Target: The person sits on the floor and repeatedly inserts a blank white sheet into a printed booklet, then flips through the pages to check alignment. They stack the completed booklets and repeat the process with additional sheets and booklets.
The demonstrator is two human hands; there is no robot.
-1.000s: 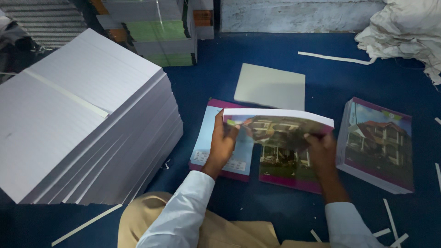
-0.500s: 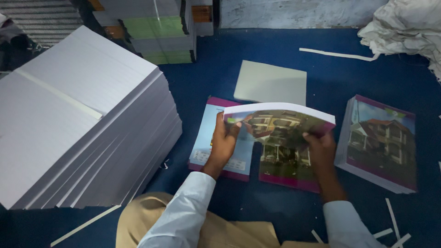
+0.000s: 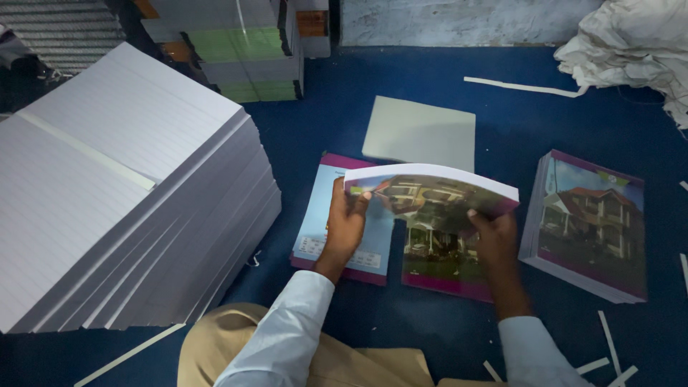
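Note:
My left hand (image 3: 347, 223) and my right hand (image 3: 496, 236) hold a thin booklet (image 3: 430, 193) with a house picture on its cover, lifted a little above the blue floor, one hand at each side edge. Under it lies an opened printed cover sheet (image 3: 338, 251) with a magenta border, flat on the floor. A stack of finished booklets (image 3: 588, 226) with the same house cover sits just right of my right hand.
A tall, wide stack of ruled white paper (image 3: 122, 193) fills the left. A plain pale pad (image 3: 421, 133) lies beyond the booklet. Green and white paper stacks (image 3: 247, 50) stand at the back. Crumpled white cloth (image 3: 631, 50) is at top right. Paper strips litter the blue floor (image 3: 444, 72).
The booklet has tilted and risen slightly in my hands. The view has shifted a little; the stacks stay where they were.

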